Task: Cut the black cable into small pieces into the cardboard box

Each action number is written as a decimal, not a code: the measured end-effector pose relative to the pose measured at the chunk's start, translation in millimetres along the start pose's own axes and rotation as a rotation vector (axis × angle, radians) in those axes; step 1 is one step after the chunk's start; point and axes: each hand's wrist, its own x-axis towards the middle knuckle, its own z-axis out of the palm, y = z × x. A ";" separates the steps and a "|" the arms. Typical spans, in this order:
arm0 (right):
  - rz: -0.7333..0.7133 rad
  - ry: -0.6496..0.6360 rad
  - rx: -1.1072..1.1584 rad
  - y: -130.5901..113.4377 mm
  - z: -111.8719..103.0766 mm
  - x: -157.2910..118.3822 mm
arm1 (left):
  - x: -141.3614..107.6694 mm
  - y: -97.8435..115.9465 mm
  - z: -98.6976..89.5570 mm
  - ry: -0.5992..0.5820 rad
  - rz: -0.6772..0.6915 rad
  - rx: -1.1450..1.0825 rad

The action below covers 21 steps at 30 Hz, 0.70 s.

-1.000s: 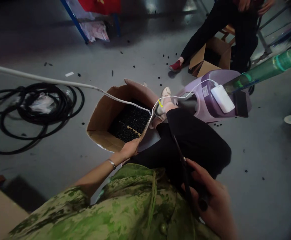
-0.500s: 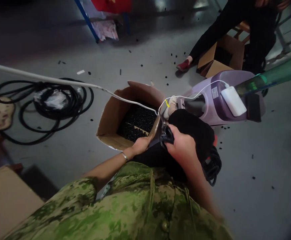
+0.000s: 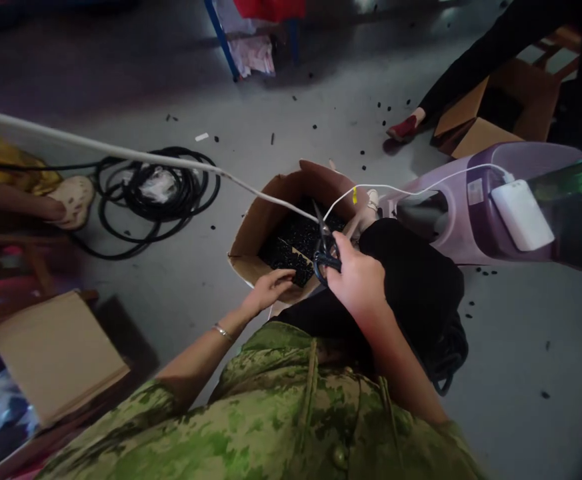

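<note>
My right hand [image 3: 358, 270] is closed around a pair of black-handled scissors [image 3: 325, 252]. Their blades point up and away from me, over the near right side of an open cardboard box [image 3: 251, 230]. Inside the box lies a mass of small black pieces [image 3: 291, 243], with a torn bit of cardboard among them. At the near rim, my left hand [image 3: 269, 291] is held with its fingers apart and partly bent, and nothing shows in it. A silver bracelet [image 3: 224, 331] circles the left wrist.
A white cable [image 3: 181, 160] stretches across the view above the box. On a purple plastic stool [image 3: 458, 220] rests a white power bank [image 3: 523, 215]. Coiled black hose [image 3: 158, 200] lies left. Another person's shoe [image 3: 403, 128] and carton [image 3: 491, 137] are upper right; a clog-wearing foot [image 3: 73, 200] is left.
My left hand has come away from the box's right edge, its fingers loosening, and moved left. The scissors remain in my right hand. The view has turned left.
</note>
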 end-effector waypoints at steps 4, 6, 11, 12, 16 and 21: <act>-0.004 0.214 0.140 24.7 -14.6 -23.7 | 5.2 18.4 -16.4 0.211 -0.113 -0.271; -0.056 0.262 0.211 40.8 -23.9 -44.9 | 8.7 29.4 -18.2 0.295 -0.121 -0.395; -0.200 0.117 0.372 74.8 -39.8 -94.8 | 1.8 50.6 -7.0 0.348 -0.204 -0.586; -0.251 0.029 0.395 75.6 -39.6 -97.6 | -1.7 53.4 -3.3 0.333 -0.231 -0.611; -0.325 -0.220 0.322 49.3 -26.4 -71.2 | -16.7 64.0 10.5 0.254 -0.313 -0.722; -0.056 -0.138 0.244 -6.6 10.9 5.6 | -28.1 85.3 20.9 0.191 -0.244 -1.066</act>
